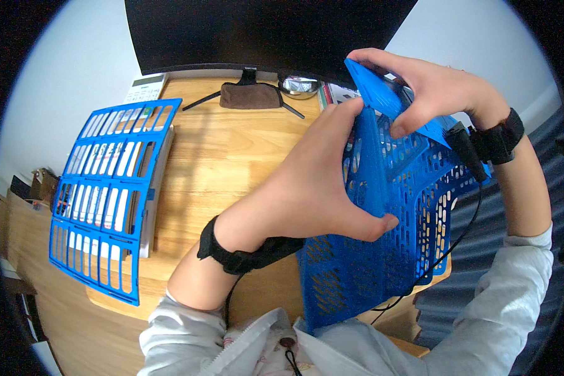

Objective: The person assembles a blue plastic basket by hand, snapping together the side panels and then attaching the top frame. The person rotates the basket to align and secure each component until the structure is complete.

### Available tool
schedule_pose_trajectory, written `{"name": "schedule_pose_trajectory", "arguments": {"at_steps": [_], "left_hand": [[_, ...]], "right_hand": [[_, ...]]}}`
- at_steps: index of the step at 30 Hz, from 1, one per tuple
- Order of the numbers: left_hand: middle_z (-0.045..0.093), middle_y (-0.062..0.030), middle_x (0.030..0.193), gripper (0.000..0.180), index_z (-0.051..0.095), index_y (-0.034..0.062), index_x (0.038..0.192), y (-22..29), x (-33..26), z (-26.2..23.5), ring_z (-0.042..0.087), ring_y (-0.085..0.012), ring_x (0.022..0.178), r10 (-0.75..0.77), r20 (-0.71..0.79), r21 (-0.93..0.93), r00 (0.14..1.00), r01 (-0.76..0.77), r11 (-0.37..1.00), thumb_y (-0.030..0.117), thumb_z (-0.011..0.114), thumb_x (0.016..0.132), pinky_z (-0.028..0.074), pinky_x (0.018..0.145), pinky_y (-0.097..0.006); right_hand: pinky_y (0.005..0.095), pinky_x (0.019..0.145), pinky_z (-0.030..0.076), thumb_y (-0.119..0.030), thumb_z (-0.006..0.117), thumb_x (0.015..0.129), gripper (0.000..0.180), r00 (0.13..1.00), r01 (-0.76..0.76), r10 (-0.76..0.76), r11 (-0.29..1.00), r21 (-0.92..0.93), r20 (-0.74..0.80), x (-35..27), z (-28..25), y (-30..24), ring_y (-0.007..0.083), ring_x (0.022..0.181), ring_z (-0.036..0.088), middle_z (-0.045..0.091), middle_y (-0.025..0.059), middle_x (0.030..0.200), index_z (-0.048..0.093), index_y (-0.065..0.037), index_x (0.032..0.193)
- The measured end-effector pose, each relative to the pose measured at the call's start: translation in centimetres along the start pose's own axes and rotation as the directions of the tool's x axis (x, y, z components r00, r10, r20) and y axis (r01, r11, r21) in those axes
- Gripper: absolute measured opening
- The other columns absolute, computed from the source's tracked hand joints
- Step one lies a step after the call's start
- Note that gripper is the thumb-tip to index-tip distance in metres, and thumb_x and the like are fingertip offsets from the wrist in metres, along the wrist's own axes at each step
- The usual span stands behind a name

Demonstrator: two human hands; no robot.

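A blue perforated plastic file rack [357, 269] stands tilted at the right side of the desk, close against my body. My left hand [301, 182] grips its upright panel, thumb on the near face and fingertips at the upper edge. My right hand [429, 88] is closed around a smaller blue plastic panel [374, 91] at the rack's top, its thumb below and fingers over the upper edge. The two blue parts touch or lie very near each other; how they join is hidden. Both wrists wear black straps.
A blue slatted panel [100, 233] rests over a white stack at the desk's left. Behind are a white calculator [147, 88], a brown pad with black straps [250, 96], a shiny round object [299, 86] and a black monitor [263, 31]. A black cable [460, 235] hangs near the rack.
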State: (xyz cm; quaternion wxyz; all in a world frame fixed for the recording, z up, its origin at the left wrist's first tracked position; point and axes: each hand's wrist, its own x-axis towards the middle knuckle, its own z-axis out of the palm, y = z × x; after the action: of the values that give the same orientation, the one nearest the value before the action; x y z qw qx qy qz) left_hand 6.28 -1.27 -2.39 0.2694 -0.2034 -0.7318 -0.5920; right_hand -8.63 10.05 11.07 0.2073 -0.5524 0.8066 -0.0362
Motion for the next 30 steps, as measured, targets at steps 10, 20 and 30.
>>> {"name": "schedule_pose_trajectory", "arguments": {"at_steps": [10,20,30], "left_hand": [[0.043,-0.0135,0.115,0.097,0.028,-0.0003,0.127,0.1,-0.2,0.0,0.042,-0.0230,0.108,-0.016,-0.019,-0.074,1.000,0.015,0.997,0.022,0.080,0.049,0.033,0.093,-0.032],[0.043,-0.0169,0.101,0.085,0.034,-0.0025,0.115,-0.6,0.1,0.4,0.044,-0.0279,0.095,0.071,-0.084,-0.056,0.994,-0.076,0.996,0.027,0.080,0.050,0.039,0.080,-0.033],[0.047,-0.0105,0.116,0.095,0.031,0.0013,0.129,-0.8,0.3,-0.8,0.044,-0.0210,0.110,0.007,-0.054,0.001,0.998,-0.007,1.000,0.022,0.083,0.052,0.035,0.096,-0.033]], "right_hand": [[0.0425,0.092,0.042,-0.040,0.077,0.053,0.107,0.999,0.031,-0.031,1.000,0.004,0.017,0.6,-0.3,0.0,0.0382,0.116,0.041,0.038,0.0219,0.128,0.020,-0.009,0.138],[0.0310,0.086,0.045,-0.031,0.080,0.058,0.097,0.982,0.190,-0.190,0.982,0.013,-0.013,0.5,-0.3,0.5,0.0233,0.102,0.052,0.050,0.0166,0.115,0.027,-0.004,0.134],[0.0395,0.094,0.041,-0.035,0.082,0.052,0.111,0.971,0.226,-0.224,0.974,-0.017,0.080,0.5,-0.1,-1.3,0.0317,0.117,0.043,0.036,0.0175,0.132,0.019,-0.009,0.139]]}}
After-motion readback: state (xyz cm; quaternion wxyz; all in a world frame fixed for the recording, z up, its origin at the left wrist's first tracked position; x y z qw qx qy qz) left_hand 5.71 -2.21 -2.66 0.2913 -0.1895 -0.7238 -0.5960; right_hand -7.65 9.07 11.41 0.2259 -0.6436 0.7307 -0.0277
